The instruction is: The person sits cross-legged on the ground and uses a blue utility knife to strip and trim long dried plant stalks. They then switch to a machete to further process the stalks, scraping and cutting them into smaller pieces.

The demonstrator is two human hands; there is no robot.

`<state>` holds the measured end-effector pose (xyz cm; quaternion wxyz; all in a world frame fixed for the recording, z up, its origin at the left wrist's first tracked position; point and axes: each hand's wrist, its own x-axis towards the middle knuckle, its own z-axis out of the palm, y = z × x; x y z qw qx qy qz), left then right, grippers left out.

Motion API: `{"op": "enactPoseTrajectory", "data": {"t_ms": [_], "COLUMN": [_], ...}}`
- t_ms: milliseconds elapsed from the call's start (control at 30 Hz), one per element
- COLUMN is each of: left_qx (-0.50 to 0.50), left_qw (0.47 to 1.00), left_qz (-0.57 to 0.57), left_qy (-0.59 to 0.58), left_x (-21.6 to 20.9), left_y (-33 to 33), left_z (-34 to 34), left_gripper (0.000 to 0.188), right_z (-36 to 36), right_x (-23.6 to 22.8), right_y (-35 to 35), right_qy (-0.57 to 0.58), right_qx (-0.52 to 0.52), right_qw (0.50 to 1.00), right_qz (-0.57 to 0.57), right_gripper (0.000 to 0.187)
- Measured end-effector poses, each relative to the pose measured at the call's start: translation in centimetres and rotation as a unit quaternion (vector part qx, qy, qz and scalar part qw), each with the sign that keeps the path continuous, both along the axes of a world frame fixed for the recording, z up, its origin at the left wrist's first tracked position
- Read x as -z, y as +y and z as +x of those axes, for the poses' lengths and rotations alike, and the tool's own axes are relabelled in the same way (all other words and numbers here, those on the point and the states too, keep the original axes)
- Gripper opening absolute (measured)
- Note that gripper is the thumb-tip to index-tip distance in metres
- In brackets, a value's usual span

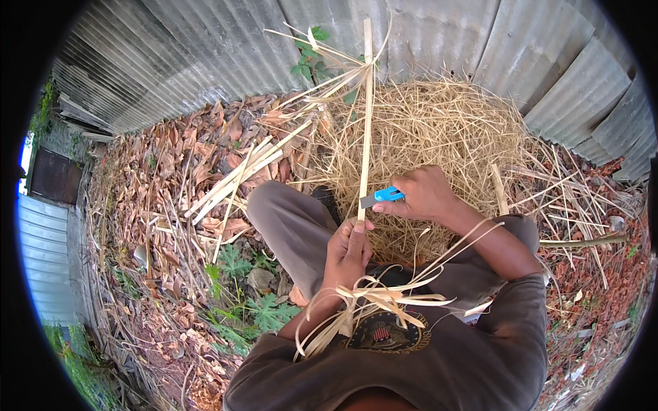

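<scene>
A long, pale bamboo strip (368, 130) stretches away from me toward the metal fence. Its near end is pinched between the thumb and fingers of my left hand (348, 252). My right hand (423, 194) is closed round a blue utility knife (389, 194), whose grey blade lies against the strip just beyond my left fingertips. Thin curled shavings (387, 299) hang in a loose bunch over my left forearm and shirt front. At the strip's far end, more thin slivers (336, 58) fan out; whether they are still joined to it I cannot tell.
I sit with bent legs before a heap of straw-like shavings (439, 137). Cut bamboo strips (240, 175) lie on dry leaves (151, 198) at the left. Corrugated metal sheets (439, 41) wall off the far side. Green plants (267, 314) grow beside my left leg; loose sticks (582, 205) lie at right.
</scene>
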<state>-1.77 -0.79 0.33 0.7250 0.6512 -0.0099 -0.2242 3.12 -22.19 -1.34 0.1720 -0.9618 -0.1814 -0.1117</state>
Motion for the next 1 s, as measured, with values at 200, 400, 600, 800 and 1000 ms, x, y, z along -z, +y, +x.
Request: {"op": "enactPoseTrajectory", "data": {"t_ms": [200,400,600,800,1000], "left_qx": [0.014,0.024,0.052,0.114,0.133], "left_qw": [1.0,0.984,0.972,0.98,0.977], "left_qz": [0.014,0.114,0.167,0.13,0.121], "left_qy": [-0.019,-0.132,-0.155,-0.102,-0.11], "left_x": [-0.4,0.2,-0.6,-1.6,-0.7], "left_y": [0.0,0.2,0.4,0.5,0.9], "left_z": [-1.1,-0.8,-0.8,-4.2,-4.4], "left_gripper": [0.019,0.018,0.017,0.016,0.018], "right_z": [1.6,1.1,2.3,7.1,9.1], "right_x": [0.9,0.3,1.9,1.3,2.5], "right_y": [-0.9,-0.1,-1.3,-7.6,-12.1], "right_qy": [-0.037,-0.058,-0.17,0.045,-0.074], "right_qx": [0.03,-0.013,-0.012,0.262,0.29], "right_qw": [0.999,0.998,0.985,0.963,0.954], "right_qz": [-0.002,-0.013,-0.013,-0.036,-0.024], "right_gripper": [0.068,0.071,0.074,0.075,0.075]}}
